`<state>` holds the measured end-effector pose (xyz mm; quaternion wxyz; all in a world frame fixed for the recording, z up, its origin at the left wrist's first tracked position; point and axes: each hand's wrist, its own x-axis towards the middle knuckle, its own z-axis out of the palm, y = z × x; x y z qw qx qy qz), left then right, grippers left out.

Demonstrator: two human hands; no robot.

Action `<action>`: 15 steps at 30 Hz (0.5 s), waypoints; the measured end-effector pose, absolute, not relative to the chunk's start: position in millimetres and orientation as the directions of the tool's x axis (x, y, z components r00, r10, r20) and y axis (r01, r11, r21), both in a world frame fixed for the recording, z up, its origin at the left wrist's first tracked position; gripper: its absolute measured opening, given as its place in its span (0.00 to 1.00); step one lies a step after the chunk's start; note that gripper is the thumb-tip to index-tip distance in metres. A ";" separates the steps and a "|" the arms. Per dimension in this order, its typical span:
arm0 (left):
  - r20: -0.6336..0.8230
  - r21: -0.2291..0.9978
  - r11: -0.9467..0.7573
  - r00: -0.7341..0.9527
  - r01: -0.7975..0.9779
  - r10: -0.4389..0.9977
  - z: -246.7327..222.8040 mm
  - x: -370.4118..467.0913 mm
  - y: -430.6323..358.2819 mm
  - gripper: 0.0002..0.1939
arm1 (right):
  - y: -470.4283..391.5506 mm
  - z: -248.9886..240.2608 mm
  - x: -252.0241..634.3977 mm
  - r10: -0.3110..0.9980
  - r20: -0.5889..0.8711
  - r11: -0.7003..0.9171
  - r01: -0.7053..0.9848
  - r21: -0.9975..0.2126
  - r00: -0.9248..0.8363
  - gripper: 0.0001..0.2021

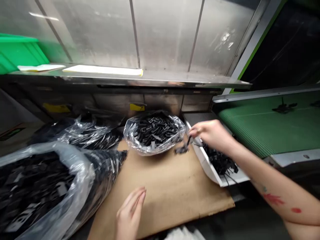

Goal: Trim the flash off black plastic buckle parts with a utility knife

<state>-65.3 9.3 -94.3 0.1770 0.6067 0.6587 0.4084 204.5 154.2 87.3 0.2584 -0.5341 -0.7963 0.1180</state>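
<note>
Above the far right part of the cardboard sheet (162, 186), one black part (183, 149), blurred, hangs by its thin stem from my right hand (212, 133), thumb and fingertips pinching it. Over the sheet's near edge, my left hand (130, 210) has its fingers and thumb pressed together, nothing visible between them. As far as one may judge, the work is partway: two black pieces (283, 107) lie on the green belt (255, 133) beyond the sheet's right side, the second cut by the frame, while the part I hold is not yet set down. Much appears to be left, since one white tray (207, 168) at the sheet's right edge holds a tangled heap of black parts, too many to count. Three plastic bags are visible: one open clear bag (131, 145) on the sheet's far end, filled with uncounted black pieces; one large open bag (83, 180) left of the sheet, likewise full; and one crumpled bag (87, 133) beyond its far left corner, contents unclear.
</note>
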 end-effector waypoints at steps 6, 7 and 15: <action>0.220 0.667 -0.127 -0.031 0.734 0.975 -129.6 -81.1 18.0 0.13 | 82.5 -56.3 77.7 0.850 -0.099 0.408 0.767 -0.496 -0.517 0.05; 0.213 0.650 -0.151 0.012 0.745 0.977 -138.2 -81.3 18.9 0.12 | 77.8 -72.0 68.3 0.845 -0.131 0.390 0.765 -0.512 -0.518 0.07; 0.179 0.522 -0.271 0.207 0.808 0.962 -159.2 -86.0 22.1 0.13 | 75.2 -120.4 103.2 0.968 -0.199 -0.035 0.710 -0.703 -0.149 0.13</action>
